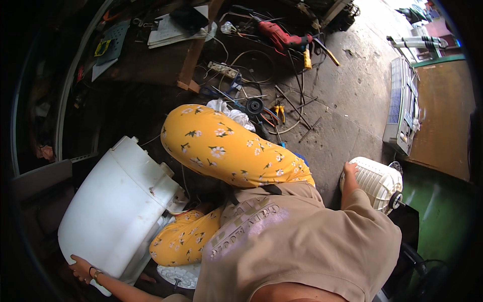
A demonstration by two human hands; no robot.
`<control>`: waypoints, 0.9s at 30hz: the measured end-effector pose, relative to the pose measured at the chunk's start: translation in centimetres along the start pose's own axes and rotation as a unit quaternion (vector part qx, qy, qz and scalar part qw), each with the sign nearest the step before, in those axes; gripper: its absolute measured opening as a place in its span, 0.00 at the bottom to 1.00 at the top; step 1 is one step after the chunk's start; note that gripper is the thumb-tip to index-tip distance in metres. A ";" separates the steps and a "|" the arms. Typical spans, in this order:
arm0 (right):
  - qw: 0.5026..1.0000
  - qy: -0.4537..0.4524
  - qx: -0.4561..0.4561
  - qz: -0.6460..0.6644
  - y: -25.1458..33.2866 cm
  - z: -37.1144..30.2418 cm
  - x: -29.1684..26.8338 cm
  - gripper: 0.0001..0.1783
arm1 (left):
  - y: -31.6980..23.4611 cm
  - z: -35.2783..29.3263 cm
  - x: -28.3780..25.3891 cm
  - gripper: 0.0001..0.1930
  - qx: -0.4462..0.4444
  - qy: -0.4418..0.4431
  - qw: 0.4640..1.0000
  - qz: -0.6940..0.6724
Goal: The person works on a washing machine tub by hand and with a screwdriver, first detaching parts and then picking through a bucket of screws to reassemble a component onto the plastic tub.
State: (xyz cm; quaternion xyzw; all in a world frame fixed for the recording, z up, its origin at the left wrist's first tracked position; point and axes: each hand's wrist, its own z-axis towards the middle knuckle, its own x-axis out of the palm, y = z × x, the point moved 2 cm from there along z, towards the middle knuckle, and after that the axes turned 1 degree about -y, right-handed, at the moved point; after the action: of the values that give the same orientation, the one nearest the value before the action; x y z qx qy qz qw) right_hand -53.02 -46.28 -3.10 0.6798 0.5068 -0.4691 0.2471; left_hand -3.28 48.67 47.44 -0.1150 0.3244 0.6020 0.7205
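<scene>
White plastic tub [108, 201] lies tilted at our left, a big rounded shell with smooth, faintly scuffed walls, a raised band near its upper end and small lugs jutting from the rim. Our left hand [84, 270] touches its lower edge, the fingers slightly bent against the plastic; we cannot tell whether they grip it or merely rest there.

Out to our right sits a cream ribbed drum [376, 178], round and crossed by a raised grid of moulded ribs, with a black ring [396, 200] around the hub at one end. Our right hand [349, 173] lies against its near side, fingers bent over the curve; their tips are partly hidden, so we cannot say how firmly they hold.

Between the two, we see our soft yellow floral trousers [211, 136] and tan cloth shirt [302, 241]. Low beside the tub, a white moulded piece [177, 274] shows a bumpy relief and a short peg.

Ahead, on rough grey concrete [347, 90], lie a crumpled white cloth [226, 113], a grooved black wheel [254, 105], yellow-handled pliers [279, 113] and thin metal rods, with a hard-cased red power drill [282, 36] beyond. A finned panel [395, 95] leans near a flat brown board [443, 110].
</scene>
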 end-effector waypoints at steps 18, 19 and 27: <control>0.897 -0.010 -0.413 -0.159 26.2 -10.3 7.9 0.28 | -1.2 -1.6 -1.0 0.34 0.014 0.042 0.999 0.005; 0.891 -0.005 -0.417 -0.181 26.6 -10.0 8.2 0.26 | -0.9 -2.0 -0.9 0.33 0.012 0.039 0.999 0.012; 0.729 -0.196 -0.632 0.178 32.5 -12.4 5.7 0.12 | 1.3 -1.9 -1.5 0.33 0.003 0.045 0.999 0.008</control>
State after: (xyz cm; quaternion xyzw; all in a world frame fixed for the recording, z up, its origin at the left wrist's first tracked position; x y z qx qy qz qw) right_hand -18.08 -45.43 -7.29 0.3377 0.4960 -0.1109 0.7922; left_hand -5.22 46.71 47.22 -0.1371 0.3587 0.6013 0.7007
